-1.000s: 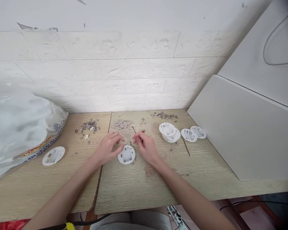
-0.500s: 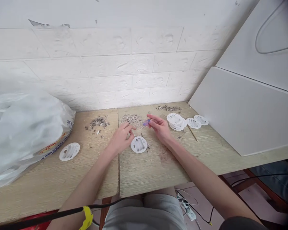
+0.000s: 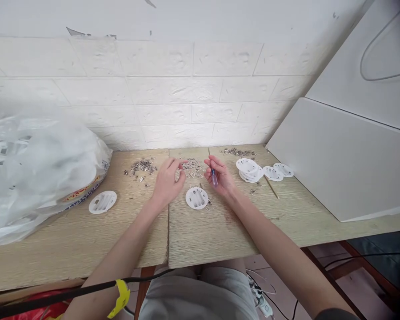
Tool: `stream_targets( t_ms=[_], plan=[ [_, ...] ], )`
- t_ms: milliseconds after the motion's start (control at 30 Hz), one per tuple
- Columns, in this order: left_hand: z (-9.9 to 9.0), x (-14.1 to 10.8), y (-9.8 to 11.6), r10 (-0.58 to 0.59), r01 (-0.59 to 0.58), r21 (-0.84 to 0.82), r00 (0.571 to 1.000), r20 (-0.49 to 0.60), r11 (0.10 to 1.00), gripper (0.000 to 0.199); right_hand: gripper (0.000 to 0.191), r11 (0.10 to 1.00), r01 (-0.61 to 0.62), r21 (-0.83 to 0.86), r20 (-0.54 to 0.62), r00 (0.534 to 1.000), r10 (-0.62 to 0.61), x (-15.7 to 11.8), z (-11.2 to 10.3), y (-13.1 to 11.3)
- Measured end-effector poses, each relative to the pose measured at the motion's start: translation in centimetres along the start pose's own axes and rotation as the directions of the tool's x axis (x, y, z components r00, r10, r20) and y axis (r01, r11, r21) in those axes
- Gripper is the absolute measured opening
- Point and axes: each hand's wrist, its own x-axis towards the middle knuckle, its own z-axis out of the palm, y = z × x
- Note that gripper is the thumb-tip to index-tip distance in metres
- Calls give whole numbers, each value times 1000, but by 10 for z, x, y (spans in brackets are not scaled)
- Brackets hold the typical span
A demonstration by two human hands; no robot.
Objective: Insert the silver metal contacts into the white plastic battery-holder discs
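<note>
Right hand (image 3: 223, 178) gripping blue-handled tool (image 3: 214, 178); left hand (image 3: 166, 181) half open (thumb apart from fingers), near small metal parts (image 3: 192, 168)

Purple-handled tool (image 3: 214, 178) tilted, white slotted disc (image 3: 197, 198) flat on table (image 3: 206, 240), small metal pieces (image 3: 192, 167) scattered

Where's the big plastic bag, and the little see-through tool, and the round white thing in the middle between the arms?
plastic bag (image 3: 43, 173): head view, on its bulging side
see-through tool (image 3: 214, 178): head view, on its handle
round white piece (image 3: 197, 198): head view, on its slotted middle
</note>
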Motion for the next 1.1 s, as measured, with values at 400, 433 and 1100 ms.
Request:
stream_targets(
  t_ms=[400, 433, 1100],
  plan=[
    [8, -8, 1, -109, 114, 11, 907, 407, 993, 48, 28, 970, 166, -179, 119, 982, -146, -6, -4, -13],
    [7, -8, 3, -98, 93, 34, 900, 424, 995, 43, 29, 964, 185, -193, 123, 979, -163, -6, -4, -13],
    [15, -7, -4, -182, 386, -238, 784, 593, 891, 19, 48, 781, 295, -550, 64, 947, -313, -12, -2, -10]
  ],
)
